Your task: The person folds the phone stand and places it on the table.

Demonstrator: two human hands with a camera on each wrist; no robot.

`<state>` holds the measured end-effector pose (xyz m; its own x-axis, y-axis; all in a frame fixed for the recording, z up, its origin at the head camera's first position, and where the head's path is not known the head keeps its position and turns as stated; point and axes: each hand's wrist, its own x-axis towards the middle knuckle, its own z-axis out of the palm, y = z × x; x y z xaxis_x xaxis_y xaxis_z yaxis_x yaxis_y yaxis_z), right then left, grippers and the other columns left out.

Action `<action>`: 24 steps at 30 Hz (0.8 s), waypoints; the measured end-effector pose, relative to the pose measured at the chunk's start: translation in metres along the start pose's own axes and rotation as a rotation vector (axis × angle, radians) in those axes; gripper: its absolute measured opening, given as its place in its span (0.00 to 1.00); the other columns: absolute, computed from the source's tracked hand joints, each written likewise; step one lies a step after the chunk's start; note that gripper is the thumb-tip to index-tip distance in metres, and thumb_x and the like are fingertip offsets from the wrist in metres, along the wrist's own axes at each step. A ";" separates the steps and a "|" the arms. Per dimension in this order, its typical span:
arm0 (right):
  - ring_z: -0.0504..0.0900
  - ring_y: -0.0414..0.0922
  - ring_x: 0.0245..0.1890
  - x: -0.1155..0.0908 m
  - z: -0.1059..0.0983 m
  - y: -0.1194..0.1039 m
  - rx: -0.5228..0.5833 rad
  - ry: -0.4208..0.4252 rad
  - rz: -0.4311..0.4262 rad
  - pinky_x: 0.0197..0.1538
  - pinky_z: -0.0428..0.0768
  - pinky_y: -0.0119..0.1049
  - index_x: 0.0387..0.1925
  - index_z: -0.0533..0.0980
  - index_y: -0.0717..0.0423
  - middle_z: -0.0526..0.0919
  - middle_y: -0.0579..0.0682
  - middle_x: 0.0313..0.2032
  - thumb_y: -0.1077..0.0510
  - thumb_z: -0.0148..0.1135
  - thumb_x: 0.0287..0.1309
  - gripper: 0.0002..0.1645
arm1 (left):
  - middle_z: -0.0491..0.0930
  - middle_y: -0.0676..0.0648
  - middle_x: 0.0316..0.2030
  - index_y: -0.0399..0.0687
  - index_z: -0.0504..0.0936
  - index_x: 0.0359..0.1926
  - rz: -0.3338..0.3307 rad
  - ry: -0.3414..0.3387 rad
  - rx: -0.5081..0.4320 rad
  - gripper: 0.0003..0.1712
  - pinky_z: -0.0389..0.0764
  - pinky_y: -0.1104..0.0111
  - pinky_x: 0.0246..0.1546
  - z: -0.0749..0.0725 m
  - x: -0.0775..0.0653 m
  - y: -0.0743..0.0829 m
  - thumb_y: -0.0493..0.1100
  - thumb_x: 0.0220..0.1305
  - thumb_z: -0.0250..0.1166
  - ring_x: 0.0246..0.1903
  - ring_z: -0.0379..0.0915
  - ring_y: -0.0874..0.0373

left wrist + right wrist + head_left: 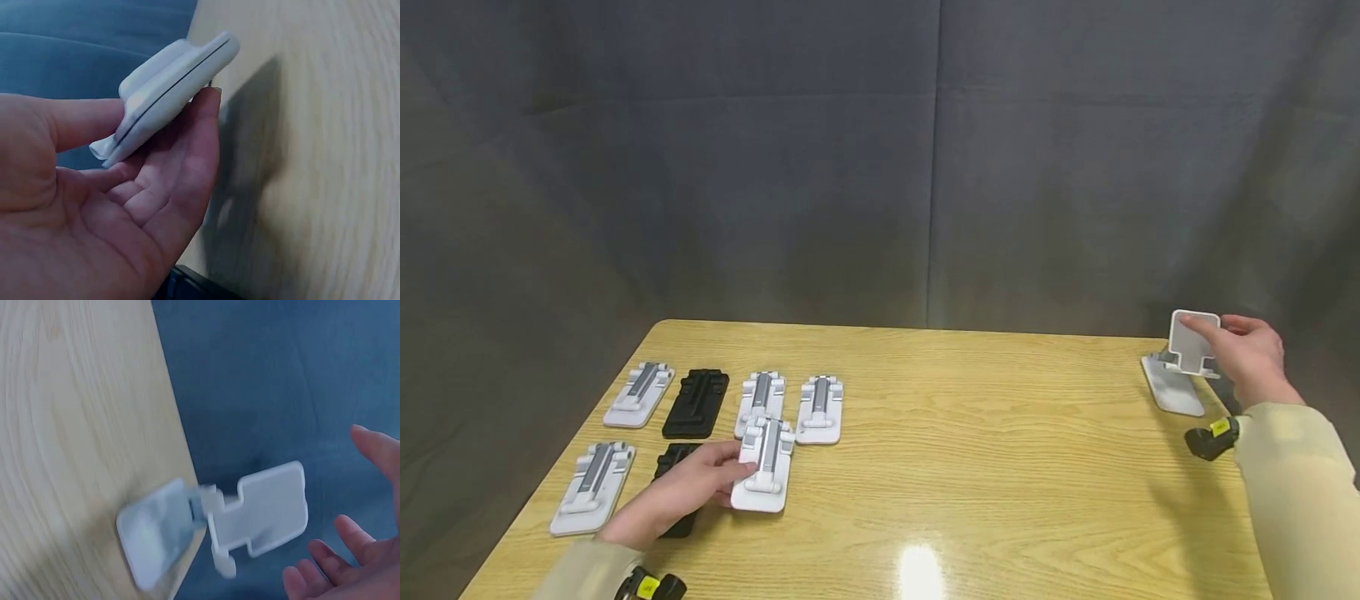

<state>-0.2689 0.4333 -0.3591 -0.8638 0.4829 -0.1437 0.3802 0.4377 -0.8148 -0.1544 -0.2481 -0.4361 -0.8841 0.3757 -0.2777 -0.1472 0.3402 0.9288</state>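
My left hand (702, 482) pinches a folded white phone stand (763, 467) by its side edge, thumb on top and fingers beneath. The left wrist view shows this folded stand (178, 81) edge-on, raised off the wood, its shadow beside it. At the table's far right stands an unfolded white phone stand (1176, 392), its holder plate tilted up. Beside that plate is my right hand (1251, 354). In the right wrist view, the fingers (356, 540) are spread and apart from the unfolded stand (272, 509).
On the left of the wooden table (1000, 450) lie more folded stands: several white ones, such as the corner one (593, 487), and two black ones, the rear one (696, 404) in full view. My left forearm partly covers the front black stand (676, 454). A dark curtain (820, 208) hangs behind.
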 end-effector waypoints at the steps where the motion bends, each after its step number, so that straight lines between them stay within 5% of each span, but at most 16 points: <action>1: 0.53 0.68 0.72 0.002 -0.002 0.002 -0.012 0.002 0.016 0.70 0.59 0.65 0.77 0.46 0.69 0.48 0.71 0.75 0.29 0.56 0.64 0.62 | 0.83 0.43 0.40 0.18 0.67 0.63 -0.005 -0.010 0.007 0.27 0.85 0.61 0.38 -0.001 -0.001 -0.001 0.41 0.78 0.56 0.39 0.82 0.52; 11: 0.43 0.71 0.75 0.012 -0.011 0.025 -0.035 0.005 0.205 0.70 0.55 0.67 0.78 0.38 0.69 0.36 0.72 0.77 0.26 0.52 0.63 0.66 | 0.84 0.43 0.37 0.17 0.64 0.62 -0.118 0.037 0.044 0.31 0.86 0.58 0.39 -0.003 -0.003 -0.007 0.39 0.71 0.64 0.38 0.83 0.49; 19: 0.39 0.72 0.74 0.016 -0.008 0.030 -0.081 -0.048 0.153 0.70 0.53 0.68 0.77 0.33 0.70 0.30 0.73 0.76 0.24 0.53 0.61 0.70 | 0.83 0.43 0.35 0.21 0.67 0.58 -0.196 0.043 0.098 0.27 0.86 0.59 0.36 -0.002 -0.003 -0.004 0.38 0.68 0.65 0.34 0.82 0.51; 24: 0.37 0.71 0.75 0.016 -0.001 0.031 -0.110 -0.043 0.160 0.71 0.51 0.68 0.77 0.31 0.69 0.30 0.73 0.76 0.25 0.51 0.63 0.69 | 0.79 0.43 0.29 0.27 0.73 0.50 -0.242 0.107 0.199 0.21 0.85 0.63 0.29 0.001 -0.002 0.005 0.38 0.64 0.69 0.26 0.79 0.54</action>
<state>-0.2702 0.4557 -0.3863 -0.8021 0.5210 -0.2919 0.5453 0.4397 -0.7136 -0.1528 -0.2466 -0.4313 -0.8771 0.1746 -0.4474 -0.2784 0.5742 0.7699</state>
